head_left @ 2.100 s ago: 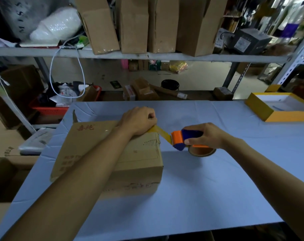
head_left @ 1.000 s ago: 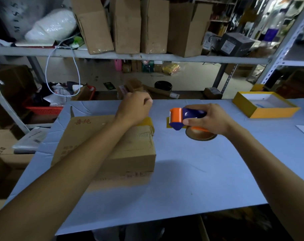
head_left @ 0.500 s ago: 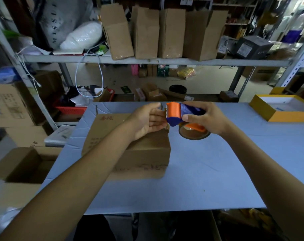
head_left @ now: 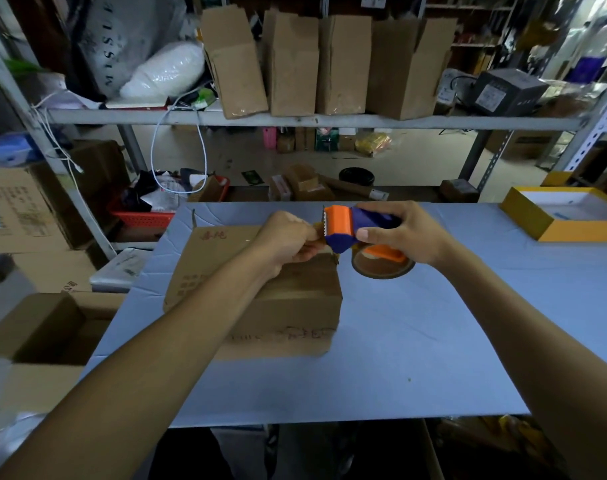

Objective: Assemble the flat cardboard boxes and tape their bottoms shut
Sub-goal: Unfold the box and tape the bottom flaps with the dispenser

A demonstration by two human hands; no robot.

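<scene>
Bag [head_left: 122, 53] reads "MISSU" (partly hidden).

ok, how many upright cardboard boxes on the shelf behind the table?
4, in one row on the shelf: leaning leftmost box, second box, third box, rightmost box. More may be hidden behind them.
</scene>
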